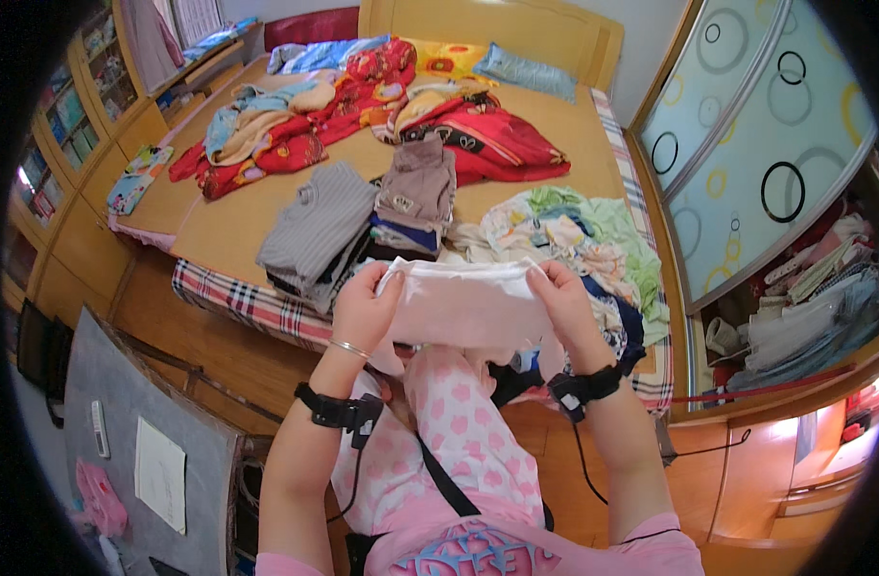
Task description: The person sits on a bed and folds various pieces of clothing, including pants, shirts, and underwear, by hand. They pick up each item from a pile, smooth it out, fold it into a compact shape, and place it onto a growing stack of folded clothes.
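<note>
Between my two hands a white and pale pink garment is stretched out, its upper edge level and its lower part hanging over my knees. My left hand pinches one upper corner with thumb and fingers. The other upper corner is gripped by my right hand. Just beyond, on the bed, lie a folded grey ribbed sweater on a stack of dark clothes and a folded brown garment on another stack. A loose heap of light and green clothes lies to the right.
A red patterned blanket and a red garment lie farther back on the bed. At lower left stands a grey table with a sheet of paper and a remote control. An open wardrobe holds clothes at right.
</note>
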`<state>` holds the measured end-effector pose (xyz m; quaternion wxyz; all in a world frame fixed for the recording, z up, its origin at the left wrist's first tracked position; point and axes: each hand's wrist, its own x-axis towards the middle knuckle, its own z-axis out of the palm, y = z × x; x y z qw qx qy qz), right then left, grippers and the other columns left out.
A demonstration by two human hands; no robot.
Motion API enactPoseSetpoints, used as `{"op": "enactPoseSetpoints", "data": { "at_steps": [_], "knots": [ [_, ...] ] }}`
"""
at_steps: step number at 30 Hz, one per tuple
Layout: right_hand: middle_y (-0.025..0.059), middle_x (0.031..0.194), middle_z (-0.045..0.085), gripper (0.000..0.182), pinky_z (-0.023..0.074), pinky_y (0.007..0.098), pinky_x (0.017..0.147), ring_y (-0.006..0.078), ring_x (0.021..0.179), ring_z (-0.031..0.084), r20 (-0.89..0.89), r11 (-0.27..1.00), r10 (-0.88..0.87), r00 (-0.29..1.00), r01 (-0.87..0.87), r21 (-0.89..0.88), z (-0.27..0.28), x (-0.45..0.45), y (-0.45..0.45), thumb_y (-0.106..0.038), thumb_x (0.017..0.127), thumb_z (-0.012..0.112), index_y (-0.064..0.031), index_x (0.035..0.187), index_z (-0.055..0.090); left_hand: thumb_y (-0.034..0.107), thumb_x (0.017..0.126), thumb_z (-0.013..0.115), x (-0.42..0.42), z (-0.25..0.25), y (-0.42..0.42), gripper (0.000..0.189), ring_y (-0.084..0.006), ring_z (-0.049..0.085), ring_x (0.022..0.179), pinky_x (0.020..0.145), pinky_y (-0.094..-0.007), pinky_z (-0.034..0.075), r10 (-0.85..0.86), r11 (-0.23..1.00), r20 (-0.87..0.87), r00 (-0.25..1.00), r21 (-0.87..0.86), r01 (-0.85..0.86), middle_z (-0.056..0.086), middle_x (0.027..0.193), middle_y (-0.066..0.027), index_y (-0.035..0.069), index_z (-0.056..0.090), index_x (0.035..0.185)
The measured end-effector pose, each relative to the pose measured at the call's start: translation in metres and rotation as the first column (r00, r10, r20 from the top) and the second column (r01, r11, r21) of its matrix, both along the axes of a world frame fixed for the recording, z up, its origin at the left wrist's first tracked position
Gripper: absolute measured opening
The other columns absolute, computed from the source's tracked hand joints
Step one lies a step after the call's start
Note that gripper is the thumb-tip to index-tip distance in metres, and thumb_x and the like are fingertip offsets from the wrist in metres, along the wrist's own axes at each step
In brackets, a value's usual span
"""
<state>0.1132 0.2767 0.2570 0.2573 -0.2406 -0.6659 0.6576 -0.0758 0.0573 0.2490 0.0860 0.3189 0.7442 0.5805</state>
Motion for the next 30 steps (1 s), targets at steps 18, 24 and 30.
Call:
{"op": "enactPoseSetpoints", "data": {
  "at_steps": [18, 24, 30],
  "knots": [
    [0.0144, 0.083, 0.065, 0.014, 0.0514, 0.0357, 0.063, 0.0316, 0.074, 0.065, -0.132, 0.547, -0.15, 0.98, 0.193, 0.814, 0.02, -0.047, -0.076, -0.006, 0.083, 0.063, -0.0023, 0.097, 0.065, 0.023, 0.098, 0.049, 0.049, 0.016, 0.062, 0.025, -0.0132, 0.055, 0.077, 0.069, -0.0306, 0.047, -0.241, 0.953, 0.228, 0.944, 0.241, 0.185, 0.062, 0.087, -0.0094, -0.002, 0.054, 0.099],
    [0.0129, 0.085, 0.062, 0.021, 0.0509, 0.0375, 0.063, 0.0334, 0.074, 0.062, -0.208, 0.505, 0.018, 0.978, 0.17, 0.846, 0.017, -0.042, -0.071, -0.003, 0.08, 0.061, -0.0071, 0.1, 0.061, 0.026, 0.095, 0.052, 0.029, 0.006, 0.079, 0.03, -0.0118, 0.054, 0.073, 0.067, -0.0304, 0.046, -0.172, 0.976, 0.381, 0.908, 0.189, 0.105, 0.062, 0.079, -0.0071, -0.003, 0.059, 0.089],
    [0.0132, 0.089, 0.059, 0.021, 0.0505, 0.0377, 0.064, 0.0347, 0.074, 0.06, -0.069, 0.582, 0.048, 0.996, 0.028, 0.813, -0.014, -0.025, -0.074, -0.002, 0.078, 0.06, -0.0091, 0.098, 0.061, 0.03, 0.094, 0.051, -0.001, 0.013, 0.093, 0.034, -0.0173, 0.058, 0.066, 0.06, -0.0331, 0.046, 0.018, 0.987, 0.357, 0.934, 0.142, -0.073, 0.061, 0.075, -0.0107, -0.004, 0.057, 0.093]
  ]
}}
